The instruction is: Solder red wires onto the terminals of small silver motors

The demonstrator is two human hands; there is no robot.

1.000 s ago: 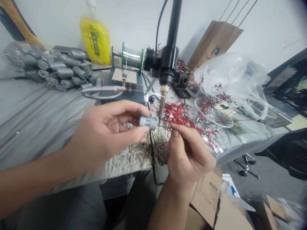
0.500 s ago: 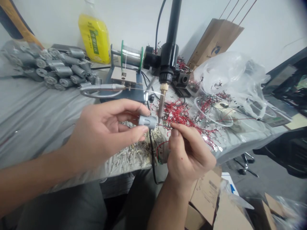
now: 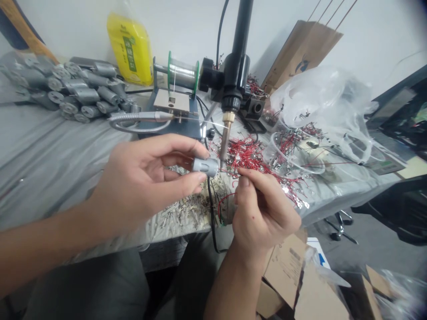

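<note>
My left hand (image 3: 147, 180) pinches a small grey motor (image 3: 206, 166) between thumb and fingers, its end held against the tip of the mounted soldering iron (image 3: 226, 135). Just to the right, my right hand (image 3: 263, 211) is closed on a thin red wire (image 3: 230, 172) that runs up to the motor's end at the iron tip. A loop of the red wire hangs below my right thumb. A thin solder strand comes in from the left toward the tip.
Several grey motors (image 3: 70, 91) lie stacked at the back left beside a yellow bottle (image 3: 128, 46). A solder spool (image 3: 182, 73) stands on its feeder. Red wires (image 3: 256, 155) and clear plastic bags (image 3: 320, 115) lie at the right. Cardboard boxes (image 3: 293, 275) sit below the table edge.
Both hands have stayed at the iron tip, with the motor and wire shifted only slightly. The view has tipped down a little.
</note>
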